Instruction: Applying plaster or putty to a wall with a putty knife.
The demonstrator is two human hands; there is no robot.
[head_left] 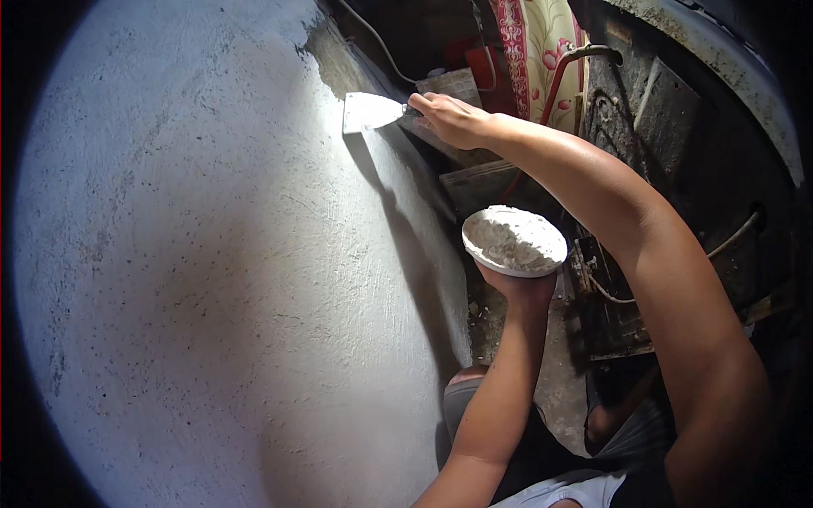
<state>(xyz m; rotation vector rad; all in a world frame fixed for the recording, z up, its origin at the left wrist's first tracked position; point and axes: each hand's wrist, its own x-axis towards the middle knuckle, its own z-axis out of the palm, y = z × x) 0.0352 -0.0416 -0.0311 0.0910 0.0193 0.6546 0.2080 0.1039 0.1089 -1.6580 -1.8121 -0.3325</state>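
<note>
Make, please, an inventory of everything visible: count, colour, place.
wall: one, white, left side
bare patch: one, greyish, wall's top
putty knife: one, pale blade, wall's upper right
dish: one, white, right of centre
paste: one mass, white, in dish
patterned cloth: one, cream and red, top
cables: several, pale, top and right
curved rod: one, reddish, upper right
background clutter: uncountable, mostly dark, upper right
floor: one, grey, lower centre
arms: two, lower centre, right
left hand: one, under the dish
right hand: one, on the putty knife

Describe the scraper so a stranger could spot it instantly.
Find the large pale wall on the left. At its upper right edge, the right hand grips the scraper. Its straight-edged white blade sets it apart from the round dish of paste below.
</note>
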